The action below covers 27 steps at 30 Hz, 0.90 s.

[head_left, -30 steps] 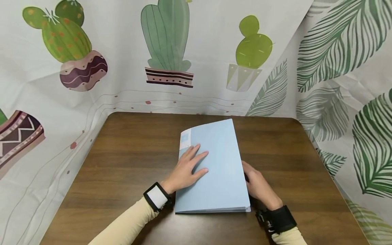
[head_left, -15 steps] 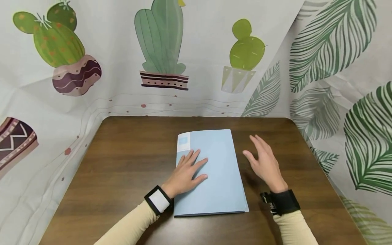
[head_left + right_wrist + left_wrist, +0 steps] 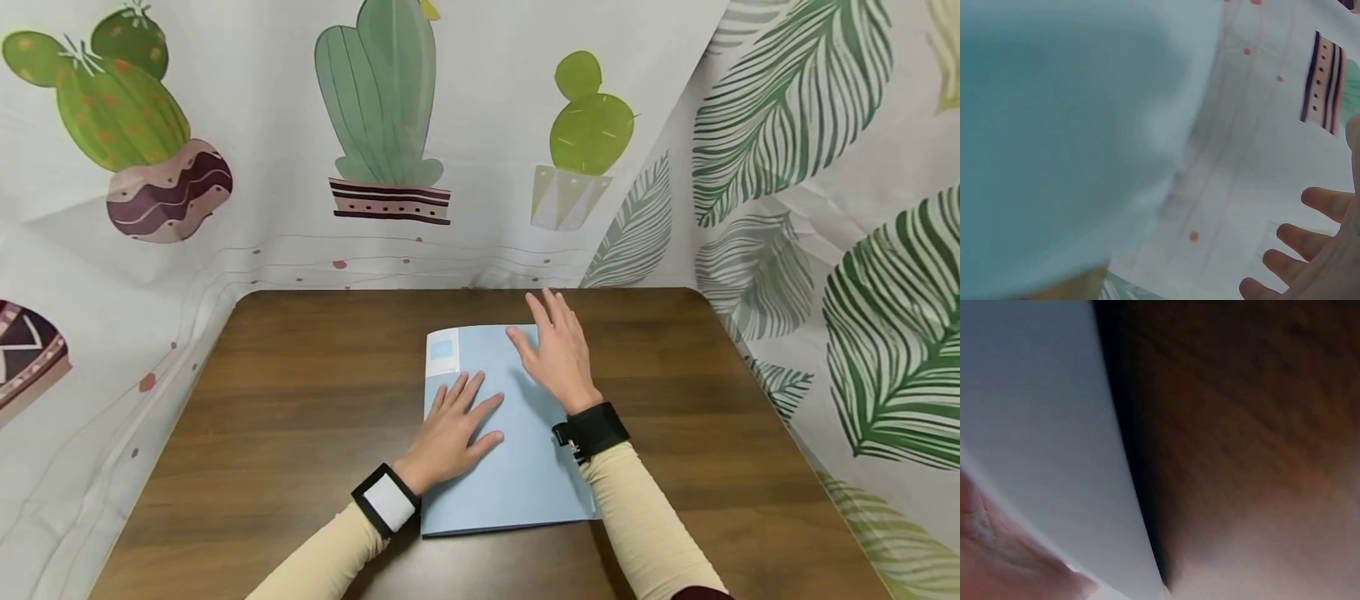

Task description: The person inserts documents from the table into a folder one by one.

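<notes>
A light blue folder [image 3: 517,475] lies closed on the wooden table, with a white label [image 3: 442,352] at its upper left corner. My left hand [image 3: 450,429] rests flat on the cover near the spine, fingers spread. In the left wrist view the folder's pale spine side [image 3: 1054,444] stands beside the dark table, with part of the palm at the lower left. Over the folder's upper right part is my right hand [image 3: 558,354], fingers extended and apart, holding nothing. The right wrist view shows its spread fingers [image 3: 1297,240] beside the blurred blue cover [image 3: 1066,137].
The brown wooden table [image 3: 300,400] extends around the folder on all sides. Behind it hangs a white cloth [image 3: 495,150] printed with cacti and leaves. Each wrist wears a black strap, the left one with a white panel [image 3: 387,502].
The folder's raised right side has come down flat. My right hand has left its right edge, lifted, and swung left over the cover. The left hand has stayed on the folder.
</notes>
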Motion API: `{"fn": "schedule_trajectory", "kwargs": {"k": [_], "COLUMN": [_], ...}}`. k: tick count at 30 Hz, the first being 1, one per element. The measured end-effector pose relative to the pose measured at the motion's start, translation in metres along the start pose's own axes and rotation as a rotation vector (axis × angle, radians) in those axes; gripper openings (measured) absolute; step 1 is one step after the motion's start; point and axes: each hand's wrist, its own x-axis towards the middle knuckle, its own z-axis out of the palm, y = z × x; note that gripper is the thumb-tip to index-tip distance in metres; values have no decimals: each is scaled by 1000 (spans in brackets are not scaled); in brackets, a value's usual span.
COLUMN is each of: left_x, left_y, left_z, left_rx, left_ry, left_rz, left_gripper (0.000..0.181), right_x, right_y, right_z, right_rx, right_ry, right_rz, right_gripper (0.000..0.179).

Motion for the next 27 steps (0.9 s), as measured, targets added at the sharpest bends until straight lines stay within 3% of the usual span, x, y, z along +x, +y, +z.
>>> {"fn": "schedule_trajectory", "kwargs": {"k": [9,14,20,24,27], "left_x": [0,3,7,12,14], "left_y": [9,3,-18,-41,-59], "left_z": [0,1,-6,-25,-36], "left_rx": [-35,-42,20,42,52], "left_ry": [-7,91,262,328,355], "left_rz": [-7,-42,-205,-308,-348], "left_gripper": [56,55,68,80,85], "right_x": [-12,-14,-19,-22,-23], "right_y": [9,13,16,17,19], "right_z": [19,23,26,26,24], "right_rx": [-54,-61,-86,-108,-128], "right_ry": [-16,-3,-9,-30,-47], "right_rz": [38,35,64,93,115], "right_gripper": [68,68,69,75,81]}}
